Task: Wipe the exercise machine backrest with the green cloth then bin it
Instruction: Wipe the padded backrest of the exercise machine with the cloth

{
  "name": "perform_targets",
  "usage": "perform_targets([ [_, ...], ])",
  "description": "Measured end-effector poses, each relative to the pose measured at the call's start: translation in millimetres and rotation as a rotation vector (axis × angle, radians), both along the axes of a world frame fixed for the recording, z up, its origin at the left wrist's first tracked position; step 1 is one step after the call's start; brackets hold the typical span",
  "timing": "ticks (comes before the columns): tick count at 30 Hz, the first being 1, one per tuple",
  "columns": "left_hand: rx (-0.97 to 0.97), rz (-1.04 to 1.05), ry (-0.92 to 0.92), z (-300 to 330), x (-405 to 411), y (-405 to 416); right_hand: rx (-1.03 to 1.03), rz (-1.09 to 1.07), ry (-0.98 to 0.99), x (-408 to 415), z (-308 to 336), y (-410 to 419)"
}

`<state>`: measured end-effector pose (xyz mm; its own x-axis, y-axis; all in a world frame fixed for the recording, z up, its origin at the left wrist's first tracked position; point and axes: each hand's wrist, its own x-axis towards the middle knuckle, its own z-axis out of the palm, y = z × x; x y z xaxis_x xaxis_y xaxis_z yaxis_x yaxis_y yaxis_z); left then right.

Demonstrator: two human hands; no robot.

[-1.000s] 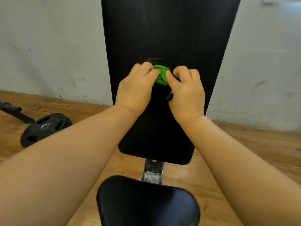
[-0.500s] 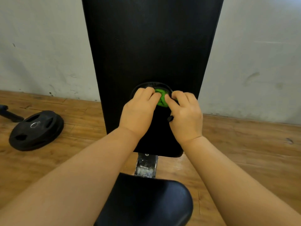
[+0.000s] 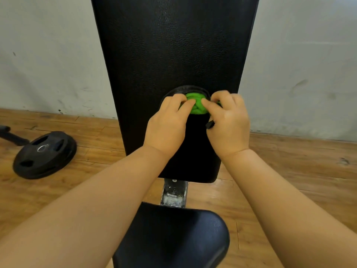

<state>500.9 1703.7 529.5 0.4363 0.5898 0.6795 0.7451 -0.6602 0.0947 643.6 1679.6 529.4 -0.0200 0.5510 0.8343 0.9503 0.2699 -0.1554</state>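
Head view, single camera. Black padded backrest stands upright, centre frame, against a pale wall. Green cloth is bunched into a wad, sitting in a round dark-rimmed object pressed against the backrest's lower half; what that object is cannot be told. Left hand: grip closed on the cloth, fingertips curled into its left side. Right hand: grip likewise grasping the cloth, index finger and thumb pinching its right side. A small black piece shows just beside the right palm; whether it is held cannot be told. Below: metal bracket, then black seat pad. Wooden floor; black weight plate lies flat at left, well apart from the backrest.
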Motion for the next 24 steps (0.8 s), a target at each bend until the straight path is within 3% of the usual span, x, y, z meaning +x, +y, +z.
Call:
perform_targets([
  [5,0.002,-0.009,-0.027,-0.6,13.2,-1.8,0.005,-0.040,0.033,8.3,-5.5,-2.2],
  [14,-0.047,-0.094,0.157,-54.9,6.4,-20.2,-0.104,-0.037,0.074,1.6,-83.3,-32.5],
  [24,-0.088,-0.085,0.183,-66.3,3.9,-27.0,-0.174,-0.050,0.128,-2.4,-97.7,-39.4],
])
